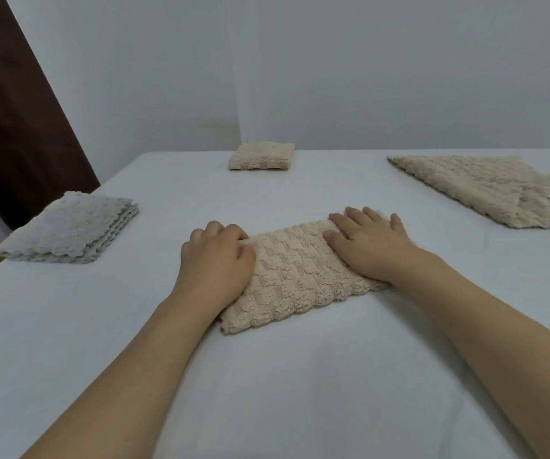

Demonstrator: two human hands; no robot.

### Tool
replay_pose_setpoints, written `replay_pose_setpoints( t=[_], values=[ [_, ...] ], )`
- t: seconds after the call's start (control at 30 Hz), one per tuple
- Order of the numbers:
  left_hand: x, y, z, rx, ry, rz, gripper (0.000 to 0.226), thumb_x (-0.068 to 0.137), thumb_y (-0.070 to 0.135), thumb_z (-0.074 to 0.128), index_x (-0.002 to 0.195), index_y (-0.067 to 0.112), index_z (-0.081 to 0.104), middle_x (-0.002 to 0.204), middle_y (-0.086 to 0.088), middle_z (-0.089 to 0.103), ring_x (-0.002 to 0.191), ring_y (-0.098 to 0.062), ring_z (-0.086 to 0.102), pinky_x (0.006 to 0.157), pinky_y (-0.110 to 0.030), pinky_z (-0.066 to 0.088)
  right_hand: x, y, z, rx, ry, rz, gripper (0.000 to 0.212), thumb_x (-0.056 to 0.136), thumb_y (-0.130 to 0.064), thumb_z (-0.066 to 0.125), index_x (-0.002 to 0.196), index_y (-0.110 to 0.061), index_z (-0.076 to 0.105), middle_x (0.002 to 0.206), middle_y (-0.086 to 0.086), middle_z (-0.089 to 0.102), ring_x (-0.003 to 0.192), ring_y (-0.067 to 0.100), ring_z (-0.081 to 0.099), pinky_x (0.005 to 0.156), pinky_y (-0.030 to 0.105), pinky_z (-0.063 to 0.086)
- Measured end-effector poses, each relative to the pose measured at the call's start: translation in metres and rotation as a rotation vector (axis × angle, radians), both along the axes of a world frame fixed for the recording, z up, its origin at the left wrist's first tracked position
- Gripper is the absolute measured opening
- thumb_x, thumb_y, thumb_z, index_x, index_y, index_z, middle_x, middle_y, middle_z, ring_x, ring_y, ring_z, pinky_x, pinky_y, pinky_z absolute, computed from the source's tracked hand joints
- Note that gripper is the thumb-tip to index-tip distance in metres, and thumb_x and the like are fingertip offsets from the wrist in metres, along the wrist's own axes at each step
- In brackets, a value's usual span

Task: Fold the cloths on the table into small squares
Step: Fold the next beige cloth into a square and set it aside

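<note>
1. Lying between both hands near the middle of the white surface, the beige cloth is already doubled into a long strip; its long axis runs from the near-left corner up to the far-right end.
2. Taking that strip as the landmark: the left hand sits on its left end, the right hand on its far-right end, so each hand covers one short end and neither is clearly nearer the middle.
3. The left hand's grip looks closed on the cloth: fingers curled over the far-left edge, thumb pressed into the pile. The right hand's grip is apart, palm down, fingers straight and spread, pressing the strip flat.
4. Both forearms reach in from the near edge, wrists low, the palms resting on the fabric.
5. Judging from this, the next fold must bring one short end over the other along the long axis; the left hand, already holding an edge, seems better placed to carry it while the right pins.
6. Beyond the strip lies a small folded beige square; to its left a folded grey cloth; to its far right an unfolded beige cloth.
</note>
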State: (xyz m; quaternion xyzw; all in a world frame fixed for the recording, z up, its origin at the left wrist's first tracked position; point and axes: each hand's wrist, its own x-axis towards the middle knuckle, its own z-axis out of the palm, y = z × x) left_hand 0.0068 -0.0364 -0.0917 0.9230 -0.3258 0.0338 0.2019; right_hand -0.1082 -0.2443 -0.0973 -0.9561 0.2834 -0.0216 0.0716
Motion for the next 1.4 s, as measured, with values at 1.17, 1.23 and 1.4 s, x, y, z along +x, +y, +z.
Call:
replay_pose_setpoints(
  t=[1.17, 1.23, 1.4],
  values=[
    [-0.044, -0.054, -0.005, 0.349, 0.012, -0.377, 0.072, 0.098, 0.064, 0.016, 0.158, 0.027, 0.001, 0.167, 0.004, -0.003, 0.152, -0.017, -0.006, 0.121, -0.049, -0.007, -0.009, -0.025, 0.001, 0.052, -0.016, -0.023, 0.053, 0.102, -0.044, 0.011, 0.153, -0.03, 0.014, 0.162, -0.004, 0.009, 0.149, 0.022, 0.005, 0.118, 0.051, 0.004],
    [-0.032, -0.034, -0.005, 0.389, 0.041, -0.323, 0.077, 0.093, 0.072, 0.013, 0.157, 0.033, -0.004, 0.166, 0.007, -0.008, 0.152, -0.016, -0.011, 0.121, -0.047, -0.009, -0.009, -0.026, 0.001, 0.044, -0.021, -0.016, 0.053, 0.102, -0.044, 0.011, 0.153, -0.03, 0.015, 0.162, -0.004, 0.009, 0.149, 0.022, 0.006, 0.118, 0.051, 0.004],
    [-0.013, 0.006, -0.005, 0.25, 0.048, -0.116, 0.075, 0.093, 0.068, 0.019, 0.157, 0.03, 0.014, 0.163, 0.005, 0.015, 0.148, -0.021, 0.01, 0.122, -0.04, 0.009, -0.009, -0.021, 0.001, 0.011, -0.039, -0.025, 0.053, 0.101, -0.044, 0.015, 0.151, -0.028, 0.02, 0.16, 0.001, 0.017, 0.146, 0.026, 0.014, 0.116, 0.05, 0.011]
  ],
)
